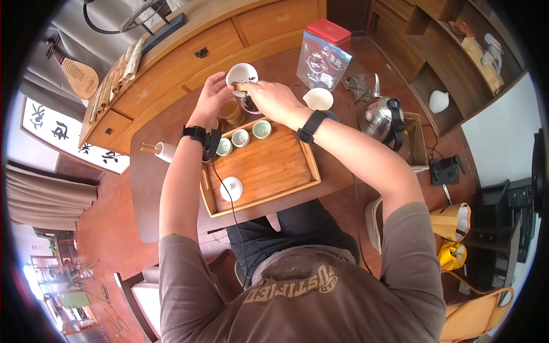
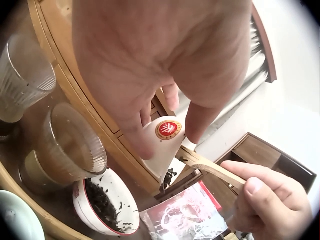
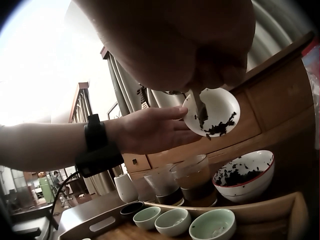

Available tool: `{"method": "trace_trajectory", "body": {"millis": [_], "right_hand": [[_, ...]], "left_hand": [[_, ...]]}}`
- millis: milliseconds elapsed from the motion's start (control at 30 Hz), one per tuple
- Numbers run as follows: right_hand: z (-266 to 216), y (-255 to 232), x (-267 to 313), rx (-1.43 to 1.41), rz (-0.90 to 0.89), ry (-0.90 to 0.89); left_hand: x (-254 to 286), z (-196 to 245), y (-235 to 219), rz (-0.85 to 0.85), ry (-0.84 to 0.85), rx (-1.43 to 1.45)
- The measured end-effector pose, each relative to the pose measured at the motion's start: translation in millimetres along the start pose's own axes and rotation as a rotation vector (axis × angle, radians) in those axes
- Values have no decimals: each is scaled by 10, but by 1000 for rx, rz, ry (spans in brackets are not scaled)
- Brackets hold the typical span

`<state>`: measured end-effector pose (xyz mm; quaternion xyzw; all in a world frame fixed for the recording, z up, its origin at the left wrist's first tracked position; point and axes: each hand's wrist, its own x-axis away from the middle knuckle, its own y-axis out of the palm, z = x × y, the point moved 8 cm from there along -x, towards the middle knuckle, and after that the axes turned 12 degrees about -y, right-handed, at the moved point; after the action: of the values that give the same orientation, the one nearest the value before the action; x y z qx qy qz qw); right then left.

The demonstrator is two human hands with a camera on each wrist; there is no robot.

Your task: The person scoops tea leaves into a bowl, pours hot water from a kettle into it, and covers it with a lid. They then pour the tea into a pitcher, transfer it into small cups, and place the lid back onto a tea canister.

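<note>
My left hand (image 1: 210, 103) grips a small white cup (image 2: 162, 142) with a red emblem, tilted so that its mouth faces sideways and down. Dark tea leaves lie along its lower inside wall in the right wrist view. Between the fingers and thumb of my right hand (image 1: 277, 103) is a wooden scoop (image 2: 215, 170), its tip inside the cup. Below stands a white bowl (image 3: 245, 182) with a red rim, holding dark leaves. Beside the bowl are glasses (image 3: 192, 180) with amber liquid.
A wooden tray (image 1: 263, 171) bears pale green cups (image 1: 262, 130) and a white lid (image 1: 231, 189). To the right are a cream pitcher (image 1: 318, 99), a steel kettle (image 1: 377, 117), a clear bag (image 1: 320, 63) and a red tin (image 1: 329, 32). A white holder (image 1: 166, 152) stands left.
</note>
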<state>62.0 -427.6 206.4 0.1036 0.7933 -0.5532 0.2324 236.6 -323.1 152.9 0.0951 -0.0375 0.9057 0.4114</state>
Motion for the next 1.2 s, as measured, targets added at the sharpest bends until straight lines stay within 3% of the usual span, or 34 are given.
{"method": "trace_trajectory", "body": {"millis": [167, 367, 467, 567, 767, 833, 867, 933, 1033, 1067, 1133, 1200], "right_hand": [[14, -29, 21, -7, -75, 47], [-56, -140, -15, -110, 59, 37], [-24, 10, -46, -51, -36, 12], [15, -48, -17, -23, -3, 48], [-4, -110, -13, -165, 244, 32], [41, -33, -21, -166, 18, 89], [56, -26, -22, -166, 17, 88], [110, -121, -7, -184, 169, 107], [90, -59, -37, -242, 261, 51], [65, -95, -32, -243, 261, 51], [58, -18, -6, -185, 43, 120], [130, -43, 4, -172, 25, 136]], "left_hand": [[93, 29, 0, -42, -12, 36], [169, 69, 36, -76, -23, 123], [170, 76, 38, -75, -15, 105], [166, 59, 20, -55, -10, 112], [168, 45, 76, -84, -26, 132], [165, 31, 54, -94, -25, 137], [161, 22, 45, -104, -23, 144], [146, -1, 20, -112, -24, 158], [160, 3, 48, -115, -30, 167], [160, 0, 47, -108, -31, 162], [157, 3, 40, -99, -34, 151], [148, -7, 11, -86, -35, 143]]}}
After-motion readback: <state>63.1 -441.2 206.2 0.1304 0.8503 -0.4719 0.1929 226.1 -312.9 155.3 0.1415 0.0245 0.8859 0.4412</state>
